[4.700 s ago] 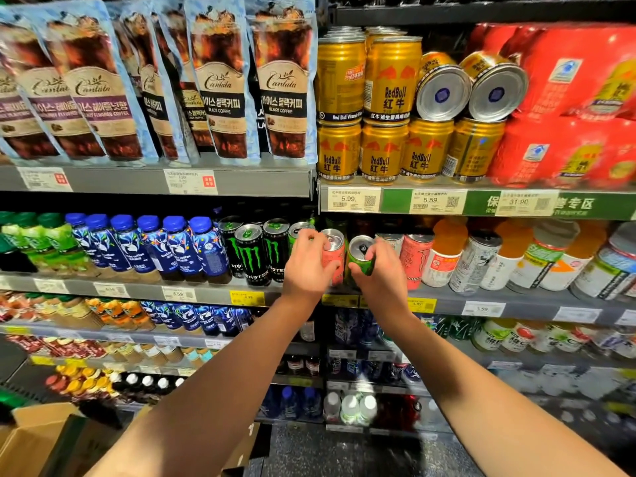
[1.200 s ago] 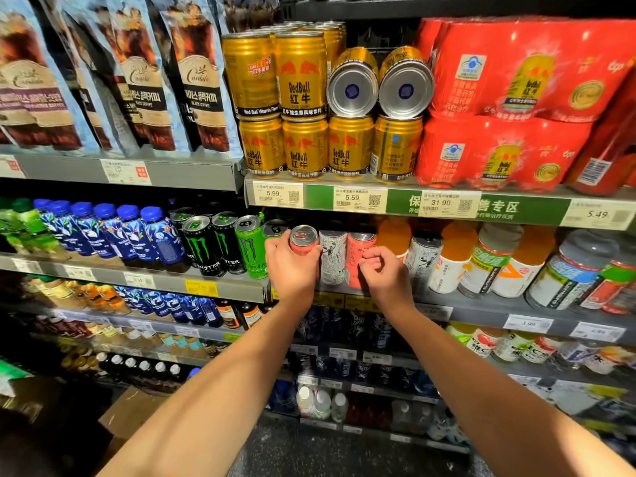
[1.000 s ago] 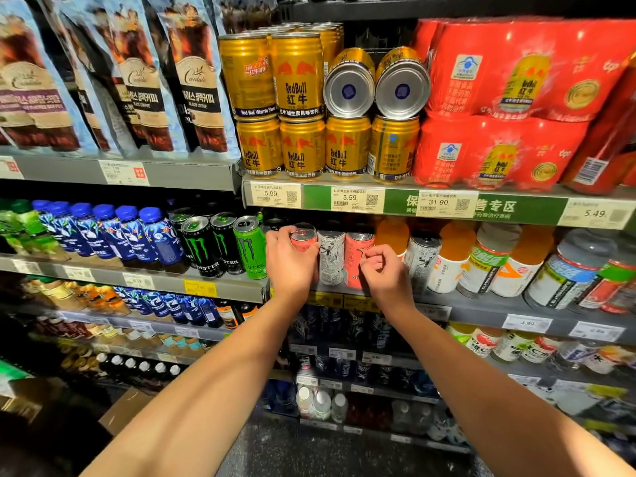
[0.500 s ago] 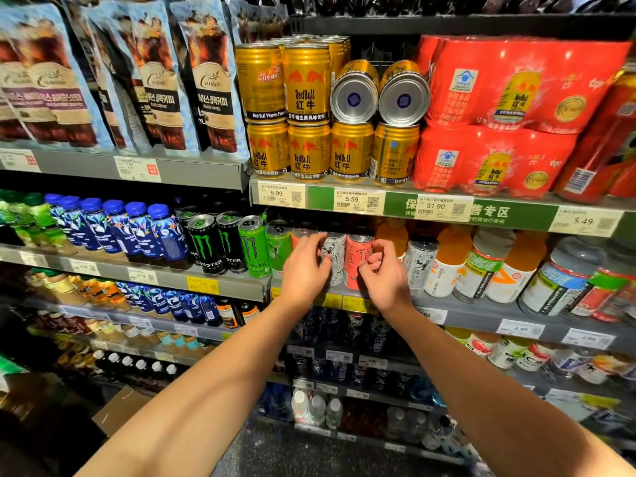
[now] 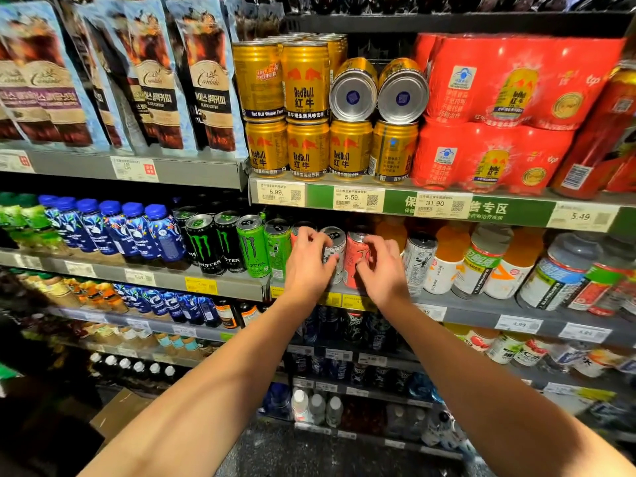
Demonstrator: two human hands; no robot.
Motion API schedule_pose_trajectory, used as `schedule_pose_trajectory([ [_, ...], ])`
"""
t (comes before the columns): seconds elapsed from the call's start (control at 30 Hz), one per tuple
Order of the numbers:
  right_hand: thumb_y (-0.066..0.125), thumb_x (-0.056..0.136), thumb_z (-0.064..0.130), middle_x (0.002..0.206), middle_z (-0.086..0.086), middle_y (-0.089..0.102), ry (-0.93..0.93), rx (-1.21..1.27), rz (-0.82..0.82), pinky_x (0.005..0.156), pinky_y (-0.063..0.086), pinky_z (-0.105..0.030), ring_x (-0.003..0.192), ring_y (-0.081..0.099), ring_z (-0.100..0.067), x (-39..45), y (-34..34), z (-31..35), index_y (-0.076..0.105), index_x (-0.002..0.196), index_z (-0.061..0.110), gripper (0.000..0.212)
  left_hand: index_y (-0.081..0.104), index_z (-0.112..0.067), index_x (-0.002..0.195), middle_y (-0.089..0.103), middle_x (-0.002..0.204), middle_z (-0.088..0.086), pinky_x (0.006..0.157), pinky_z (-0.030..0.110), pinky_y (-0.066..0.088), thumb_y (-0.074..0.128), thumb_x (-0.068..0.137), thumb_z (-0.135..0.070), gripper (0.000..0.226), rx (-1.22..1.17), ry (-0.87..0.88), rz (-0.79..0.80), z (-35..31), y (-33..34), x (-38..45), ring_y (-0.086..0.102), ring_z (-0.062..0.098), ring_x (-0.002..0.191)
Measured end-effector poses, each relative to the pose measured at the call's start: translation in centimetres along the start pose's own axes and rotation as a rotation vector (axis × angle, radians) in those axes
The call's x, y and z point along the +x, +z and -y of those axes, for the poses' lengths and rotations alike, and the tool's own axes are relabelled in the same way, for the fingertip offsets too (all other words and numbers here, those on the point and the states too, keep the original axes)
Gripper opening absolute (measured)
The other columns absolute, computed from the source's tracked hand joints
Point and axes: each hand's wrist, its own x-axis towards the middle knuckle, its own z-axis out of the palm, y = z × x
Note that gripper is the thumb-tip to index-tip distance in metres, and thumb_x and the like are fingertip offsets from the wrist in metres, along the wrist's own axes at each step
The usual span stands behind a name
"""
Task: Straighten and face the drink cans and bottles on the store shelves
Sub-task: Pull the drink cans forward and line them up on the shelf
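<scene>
Head view shows us reaching with both hands to the front edge of the middle shelf (image 5: 457, 299), where tall drink cans stand in a row. Our left hand (image 5: 308, 261) curls its fingers round the silver can (image 5: 335, 251), covering most of its left side, with a reddish can partly hidden behind the knuckles. Our right hand (image 5: 382, 266) curls round the coral can (image 5: 358, 258) just beside it, fingertips on the can's front. The two cans stand upright and touching, between our hands. To the left along the same edge stand two green cans (image 5: 256, 247) and the black Monster cans (image 5: 204, 244), then blue-capped bottles (image 5: 113, 225). To the right stand a white patterned can (image 5: 418, 261) and orange-capped bottles (image 5: 447, 259). On the shelf above, gold Red Bull cans (image 5: 306, 146) are stacked, two of them lying on their sides.
</scene>
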Motion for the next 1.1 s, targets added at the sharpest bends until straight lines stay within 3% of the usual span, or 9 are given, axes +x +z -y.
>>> schedule_pose_trajectory([
  [0.1,0.063,0.089,0.018,0.122,-0.005,0.043,0.013,-0.005,-0.034,0.079,0.053,-0.040,0.090,0.056,-0.021,-0.4,0.2,0.1,0.053,0.123,0.017,0.036,0.046,-0.024,0.087,0.045,0.112,-0.003,0.074,0.029,0.040,0.077,0.080,-0.032,0.033,-0.003,0.042,-0.008,0.0,0.0,-0.3,0.047,0.017,0.103],
  [0.2,0.067,0.086,0.021,0.126,-0.004,0.045,0.016,-0.021,-0.065,0.076,0.047,-0.031,0.098,0.055,-0.021,-0.9,0.4,0.2,0.053,0.118,0.014,0.036,0.041,-0.024,0.083,0.051,0.117,-0.001,0.080,0.034,0.043,0.078,0.079,-0.034,0.039,-0.001,0.043,0.021,-0.1,0.1,-0.5,0.049,0.020,0.111],
  [0.33,0.073,0.081,0.025,0.100,0.002,0.051,-0.007,-0.044,-0.103,0.069,0.031,-0.024,0.094,0.051,-0.020,-1.1,0.4,0.3,0.050,0.098,0.015,0.031,0.036,-0.023,0.080,0.055,0.095,-0.006,0.067,0.031,0.033,0.080,0.076,-0.034,0.045,-0.023,0.036,0.026,-0.1,0.0,-0.7,0.053,0.021,0.094],
  [0.4,0.074,0.081,0.028,0.093,0.004,0.051,0.028,-0.041,-0.093,0.066,0.031,-0.027,0.089,0.052,-0.020,-1.3,0.4,0.2,0.043,0.093,0.020,0.034,0.040,-0.025,0.086,0.053,0.093,-0.009,0.066,0.028,0.031,0.081,0.074,-0.033,0.044,-0.054,0.006,0.020,-0.1,0.0,-0.8,0.054,0.019,0.090],
  [0.53,0.076,0.079,0.030,0.106,-0.001,0.060,0.096,0.042,-0.092,0.071,0.043,-0.030,0.096,0.058,-0.023,-1.8,0.3,-0.1,0.043,0.117,0.020,0.052,0.051,-0.022,0.130,0.058,0.129,-0.003,0.093,0.015,0.033,0.085,0.071,-0.029,0.069,-0.170,-0.070,0.013,0.2,-0.1,-1.2,0.052,0.013,0.118],
  [0.67,0.077,0.079,0.027,0.128,-0.006,0.057,0.123,0.077,-0.037,0.097,0.047,-0.039,0.118,0.054,-0.025,-1.3,-0.2,-0.3,0.039,0.139,0.014,0.072,0.057,-0.018,0.133,0.057,0.131,-0.003,0.099,0.008,0.027,0.086,0.070,-0.030,0.071,-0.240,-0.085,-0.028,0.9,-0.7,-1.6,0.051,0.010,0.121],
  [0.83,0.074,0.081,0.037,0.124,-0.004,0.061,0.158,0.064,-0.023,0.094,0.048,-0.042,0.114,0.057,-0.025,-1.0,-0.3,-0.4,0.042,0.137,0.018,0.067,0.061,-0.036,0.120,0.055,0.110,-0.024,0.085,0.020,0.050,0.088,0.068,-0.035,0.059,-0.382,-0.106,-0.133,1.0,-2.1,-2.7,0.053,-0.005,0.103],
  [0.93,0.075,0.080,0.041,0.116,-0.001,0.065,0.157,0.036,-0.025,0.086,0.052,-0.042,0.102,0.062,-0.023,-0.7,-0.1,-0.1,0.043,0.133,0.024,0.064,0.061,-0.039,0.117,0.052,0.109,-0.036,0.072,0.015,0.054,0.089,0.068,-0.034,0.057,-0.509,-0.166,-0.154,0.8,-3.3,-3.1,0.052,-0.014,0.106],
  [1.1,0.078,0.077,0.039,0.113,0.002,0.066,0.114,0.039,0.014,0.078,0.051,-0.030,0.097,0.063,-0.017,0.6,0.4,0.9,0.047,0.126,0.028,0.059,0.062,-0.037,0.112,0.057,0.113,-0.018,0.072,0.019,0.058,0.091,0.067,-0.026,0.054,-0.604,-0.189,-0.153,1.3,-5.2,-3.5,0.057,-0.006,0.106],
])
